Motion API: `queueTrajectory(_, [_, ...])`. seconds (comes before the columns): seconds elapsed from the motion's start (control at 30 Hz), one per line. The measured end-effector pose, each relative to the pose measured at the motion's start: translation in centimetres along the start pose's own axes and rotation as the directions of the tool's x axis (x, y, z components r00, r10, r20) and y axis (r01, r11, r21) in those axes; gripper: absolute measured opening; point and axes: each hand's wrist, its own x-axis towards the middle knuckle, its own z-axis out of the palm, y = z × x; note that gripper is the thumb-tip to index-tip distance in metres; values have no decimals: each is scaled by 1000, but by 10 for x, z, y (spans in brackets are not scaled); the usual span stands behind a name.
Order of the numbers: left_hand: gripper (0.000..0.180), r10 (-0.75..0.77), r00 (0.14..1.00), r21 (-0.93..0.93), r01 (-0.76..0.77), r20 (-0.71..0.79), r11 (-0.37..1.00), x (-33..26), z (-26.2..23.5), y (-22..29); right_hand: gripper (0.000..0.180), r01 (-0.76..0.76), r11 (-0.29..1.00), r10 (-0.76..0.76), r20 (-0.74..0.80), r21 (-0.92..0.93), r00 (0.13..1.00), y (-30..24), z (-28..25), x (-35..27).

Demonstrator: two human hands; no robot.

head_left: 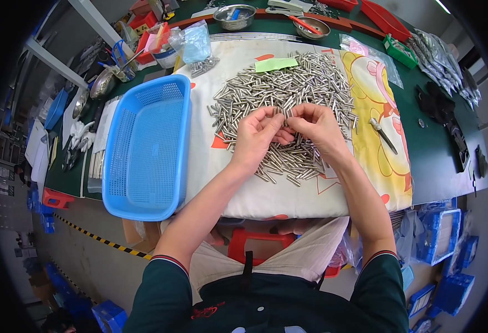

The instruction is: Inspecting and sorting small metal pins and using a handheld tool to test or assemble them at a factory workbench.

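Observation:
A wide heap of small silvery metal pins (310,75) is spread over a pale printed cloth (205,194) in front of me. Over the middle of the heap my left hand (259,133) and my right hand (316,127) meet at their fingertips. Both are closed in a pinch, apparently around one or more of the metal pins (283,111), though the fingers partly cover what they hold. A light green paper slip (276,65) lies on the far side of the heap.
Left of the heap stands a blue plastic basket (150,188). A black-tipped tool (384,136) lies on the cloth at right. Metal bowls (234,18), a green box (400,51) and a red tray (385,19) sit along the back. A clear bag (197,47) rests beyond the basket.

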Motion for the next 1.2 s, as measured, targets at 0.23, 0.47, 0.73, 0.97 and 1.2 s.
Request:
queueTrajectory(0.23, [15,14,1000,32,-15,18,999,1,0,-1,15,11,1000,-11,-2,24,1000,3,-2,1])
queueTrajectory(0.47, [17,4,1000,3,-4,9,1000,0,-1,-2,19,21,999,-19,36,-34,999,5,-3,3])
queueTrajectory(0.73, [21,-112,993,-90,115,33,989,0,0,5,18,-41,999,40,-26,-25,999,0,-2,2])
queueTrajectory(0.97, [16,-125,990,-66,129,64,990,1,-3,5,14,-51,996,51,-9,-75,999,1,-3,4])
queueTrajectory(1.2, [19,-126,984,-31,131,122,991,0,-4,3,17,-8,999,7,26,32,1000,-4,-5,1])
